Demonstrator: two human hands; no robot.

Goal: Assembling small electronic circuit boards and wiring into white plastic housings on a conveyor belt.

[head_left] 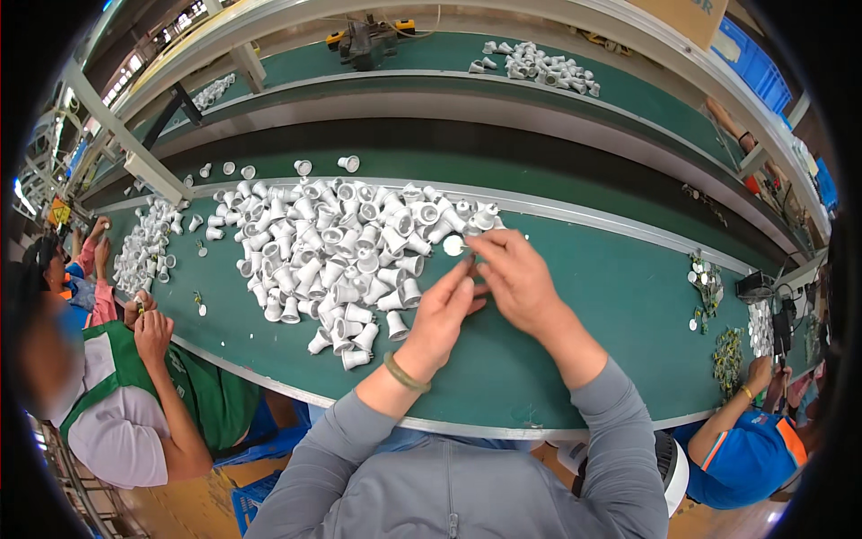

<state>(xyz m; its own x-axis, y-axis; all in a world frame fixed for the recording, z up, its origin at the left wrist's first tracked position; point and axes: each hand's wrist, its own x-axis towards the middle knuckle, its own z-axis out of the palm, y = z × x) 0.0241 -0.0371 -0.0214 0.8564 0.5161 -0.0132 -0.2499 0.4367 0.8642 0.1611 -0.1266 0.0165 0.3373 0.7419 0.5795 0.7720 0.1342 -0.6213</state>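
Note:
In front of me, over the green work surface, my two hands meet fingertip to fingertip. My right hand (516, 280) is closed, its thumb and index finger pinching the edge of a small round white disc (453, 245). Just below, my left hand (438, 325) has its fingers bent together close to the right fingers; what they hold, if anything, is hidden. A big heap of white cup-shaped lamp housings (323, 242) lies beside my left hand. One white housing (485, 217) stands just beyond my right fingertips.
Discs with thin wires (706, 286) and a pile of yellow-green wired parts (727, 357) lie to the right. More housings (144, 241) are heaped at the left. Co-workers sit on both sides, one in a green apron (211, 382). A metal rail (620, 235) borders the far side.

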